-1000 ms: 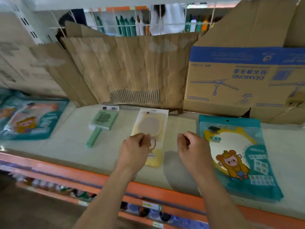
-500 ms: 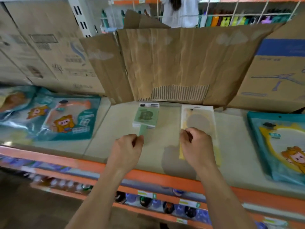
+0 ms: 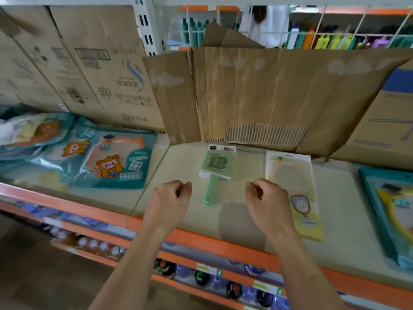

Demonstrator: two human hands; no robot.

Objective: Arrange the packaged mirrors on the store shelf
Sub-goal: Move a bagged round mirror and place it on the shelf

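Note:
A green hand mirror in a clear pack point(image 3: 216, 170) lies flat on the pale shelf point(image 3: 183, 157), handle toward me. To its right lies a yellow packaged mirror point(image 3: 297, 193) with a cartoon card. A teal cartoon mirror pack point(image 3: 114, 163) rests at the left beside another teal pack point(image 3: 33, 133), and one more teal pack point(image 3: 393, 211) sits at the far right. My left hand point(image 3: 171, 199) hovers left of the green handle, fingers curled, holding nothing. My right hand point(image 3: 269, 203) is curled too, partly over the yellow pack's left edge.
Flattened brown cardboard point(image 3: 279, 97) and cartons point(image 3: 89, 63) stand along the shelf's back. The orange shelf lip point(image 3: 201, 239) runs along the front, with bottles on the lower shelf point(image 3: 201, 276). A person in white point(image 3: 266, 23) stands behind the wire rack.
The view has swung left, so the teal packs at the left came in. My hands let go of the yellow pack, which now lies straight, and both drifted left toward the green mirror.

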